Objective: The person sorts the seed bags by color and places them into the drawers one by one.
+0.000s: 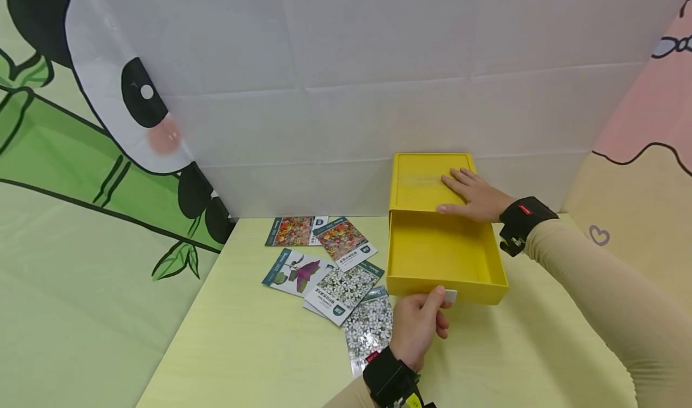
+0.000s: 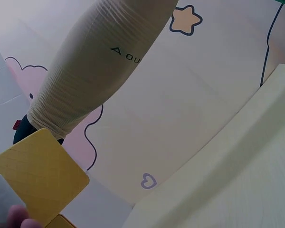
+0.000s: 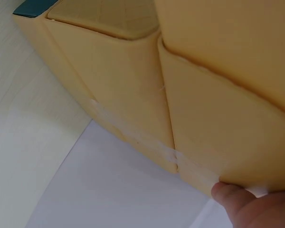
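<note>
A yellow drawer box (image 1: 432, 182) stands near the back of the table, its drawer (image 1: 440, 246) pulled out and bare inside. My left hand (image 1: 418, 330) is at the drawer's front and pinches a white pull tab (image 1: 451, 296) between thumb and fingers. The same white tab (image 2: 4, 197) shows beside blurred fingertips in the left wrist view. On the box top lies my right hand (image 1: 476, 197), its fingers spread and straight. In the right wrist view, clear tape (image 3: 133, 135) crosses the yellow side (image 3: 118, 85), with part of that hand at the lower right.
Several seed packets lie left of the box, some overlapping: a purple-flowered packet (image 1: 296, 272), white-flowered packets (image 1: 346, 291) and orange-flowered packets (image 1: 342, 240). One white-flowered packet (image 1: 370, 330) is close to the left wrist. A white cloth wall (image 1: 324, 125) rises behind the table (image 1: 259, 336).
</note>
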Action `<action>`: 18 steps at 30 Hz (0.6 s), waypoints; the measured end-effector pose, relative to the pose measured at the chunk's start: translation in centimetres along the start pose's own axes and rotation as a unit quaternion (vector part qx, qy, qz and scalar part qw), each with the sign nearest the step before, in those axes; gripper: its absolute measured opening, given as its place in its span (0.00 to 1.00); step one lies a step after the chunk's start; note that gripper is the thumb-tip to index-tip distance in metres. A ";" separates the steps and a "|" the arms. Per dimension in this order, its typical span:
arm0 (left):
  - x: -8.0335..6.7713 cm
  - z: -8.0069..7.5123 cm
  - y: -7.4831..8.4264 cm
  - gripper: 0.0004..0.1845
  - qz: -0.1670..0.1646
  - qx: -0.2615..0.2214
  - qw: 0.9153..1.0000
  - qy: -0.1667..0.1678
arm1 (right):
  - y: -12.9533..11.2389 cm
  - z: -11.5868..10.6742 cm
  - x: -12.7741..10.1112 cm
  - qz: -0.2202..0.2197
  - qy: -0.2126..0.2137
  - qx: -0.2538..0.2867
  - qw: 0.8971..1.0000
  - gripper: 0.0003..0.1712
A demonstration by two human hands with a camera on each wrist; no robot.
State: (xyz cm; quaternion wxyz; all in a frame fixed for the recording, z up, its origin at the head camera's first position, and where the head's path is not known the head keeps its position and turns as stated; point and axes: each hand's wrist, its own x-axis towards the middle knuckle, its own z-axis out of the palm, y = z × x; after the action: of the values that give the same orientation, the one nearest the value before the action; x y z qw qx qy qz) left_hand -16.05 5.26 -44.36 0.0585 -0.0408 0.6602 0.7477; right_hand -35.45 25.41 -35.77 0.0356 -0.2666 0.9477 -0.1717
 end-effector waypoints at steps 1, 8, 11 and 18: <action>0.0 -0.1 -0.1 0.21 0.001 -0.001 1.000 -0.003 | 0.0 0.0 0.0 -0.001 0.001 -0.001 1.000 0.50; 0.2 -0.5 -0.8 0.20 0.012 0.000 1.000 -0.016 | 0.0 0.1 0.0 -0.003 0.000 0.000 1.000 0.51; 0.2 -0.5 -0.9 0.21 0.012 -0.002 1.000 -0.023 | 0.0 0.2 0.0 0.000 0.001 0.003 1.000 0.51; 0.2 -1.0 -1.1 0.21 0.029 0.008 0.998 -0.046 | -0.2 0.2 0.0 0.000 0.003 0.010 1.000 0.50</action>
State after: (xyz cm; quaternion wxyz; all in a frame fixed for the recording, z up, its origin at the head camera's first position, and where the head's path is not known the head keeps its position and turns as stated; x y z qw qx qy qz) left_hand -16.14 4.39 -45.64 0.0671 0.0132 0.6638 0.7448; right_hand -35.34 25.22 -35.90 0.0359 -0.2660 0.9459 -0.1821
